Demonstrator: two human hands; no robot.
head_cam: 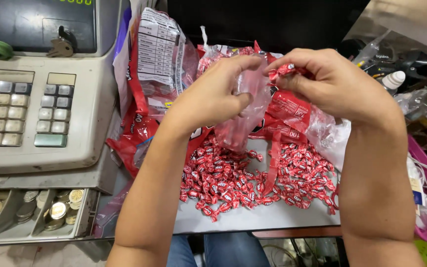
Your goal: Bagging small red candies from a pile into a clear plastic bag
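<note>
the left hand [213, 96] holds a small clear plastic bag [243, 116] up above the counter [253, 217], thumb and fingers pinched on its upper edge so that the mouth stays raised and the body hangs down toward the candy below. the bag looks partly filled with red pieces, though the plastic blurs what is inside. the right hand [332, 84] is just beside it, fingers curled and closed around a few red wrapped candies [285, 70], held right at the bag's mouth; held this close, the pieces sit where they can drop straight in.

the rest of the candy lies in a loose pile of red wrapped candies [253, 180] spread over the middle of the counter, reaching toward its right edge and stopping short of its near edge. behind the pile, toward the far edge, lie big torn red candy bags [149, 64], one propped up with its white printed panel facing the camera, others flat and open [292, 116] under the hands, as if left where they were emptied.

at the left edge stands a beige cash register [35, 99] with its coin drawer [30, 210] pulled out, coins sorted in slots. at the right edge sits a clutter of small bottles and packets [411, 89].
</note>
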